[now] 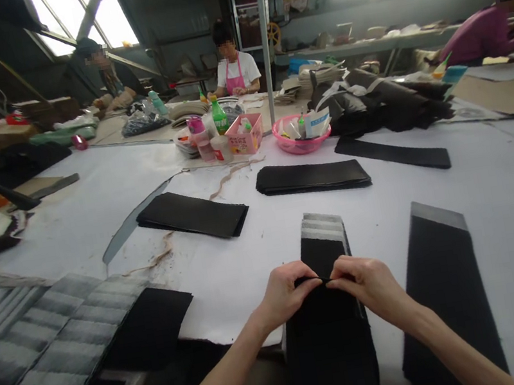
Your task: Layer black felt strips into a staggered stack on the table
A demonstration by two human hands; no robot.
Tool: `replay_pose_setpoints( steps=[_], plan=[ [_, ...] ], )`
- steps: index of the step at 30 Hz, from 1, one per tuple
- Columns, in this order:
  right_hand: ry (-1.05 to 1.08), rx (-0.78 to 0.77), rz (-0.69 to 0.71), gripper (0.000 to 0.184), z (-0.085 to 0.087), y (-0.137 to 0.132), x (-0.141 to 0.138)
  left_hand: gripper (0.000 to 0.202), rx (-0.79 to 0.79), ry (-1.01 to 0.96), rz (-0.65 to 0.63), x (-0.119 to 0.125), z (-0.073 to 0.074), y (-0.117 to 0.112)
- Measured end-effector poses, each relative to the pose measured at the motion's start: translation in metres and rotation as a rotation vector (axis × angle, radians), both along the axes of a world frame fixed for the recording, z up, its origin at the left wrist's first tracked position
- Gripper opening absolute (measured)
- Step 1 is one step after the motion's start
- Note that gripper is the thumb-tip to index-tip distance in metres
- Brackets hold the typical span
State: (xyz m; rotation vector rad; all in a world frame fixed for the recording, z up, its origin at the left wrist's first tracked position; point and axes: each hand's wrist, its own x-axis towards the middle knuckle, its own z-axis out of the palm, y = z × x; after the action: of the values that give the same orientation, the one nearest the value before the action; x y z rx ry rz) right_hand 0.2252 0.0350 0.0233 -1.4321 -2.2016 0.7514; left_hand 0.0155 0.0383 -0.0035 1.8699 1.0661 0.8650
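Black, long, rectangular strips in a flat stack (pixel 330 343), their far ends stepped in pale grey bands, lie at the near side of a broad white-covered work table (pixel 212 277), directly in front of the person. Brown-edged tears cross the table's covering. Two shorter black rectangular stacks (pixel 192 214) (pixel 312 176) lie farther back, with a slightly curved black strip (pixel 392 153) to their right; another long black stack with a grey end band (pixel 441 280) is at right, and grey-and-black banded sheets (pixel 65 333) overlap at left. Near the far side stand a green plastic bottle (pixel 219 119), a pink rectangular box (pixel 249 140) and a round pink plastic basket (pixel 303 146). Beyond, a person in a pink apron (pixel 238 72) sits at a workplace under slanted bright windows (pixel 82 15).

The stack's long axis runs away from the body, almost straight ahead, with the grey bands pointing to the far side; its near end is cut off by the view.

Both forearms reach forward and converge over it. The left hand (pixel 289 288) and right hand (pixel 365 276) meet almost tip to tip, each with thumb and forefinger closed in a pinch on a thin black edge (pixel 325 280) above the stack. Whether that edge belongs to the topmost strip cannot be told.
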Motion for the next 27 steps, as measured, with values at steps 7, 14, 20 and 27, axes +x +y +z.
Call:
replay_pose_setpoints(
  steps=[7,14,20,27],
  plan=[
    [0.106,-0.208,0.015,0.017,0.008,-0.001,0.025,0.013,-0.076,-0.064,0.02,-0.002,0.013,-0.009],
    [0.129,-0.292,-0.053,0.022,0.009,-0.005,0.05,0.011,-0.084,-0.103,0.011,-0.002,0.017,-0.011],
    [0.171,-0.147,-0.116,0.023,0.006,-0.003,0.042,0.011,-0.098,-0.11,0.049,0.0,0.018,-0.014],
    [0.06,-0.074,0.058,0.024,0.031,-0.007,-0.001,0.016,-0.339,-0.312,0.146,0.012,0.012,-0.014]
  ],
)
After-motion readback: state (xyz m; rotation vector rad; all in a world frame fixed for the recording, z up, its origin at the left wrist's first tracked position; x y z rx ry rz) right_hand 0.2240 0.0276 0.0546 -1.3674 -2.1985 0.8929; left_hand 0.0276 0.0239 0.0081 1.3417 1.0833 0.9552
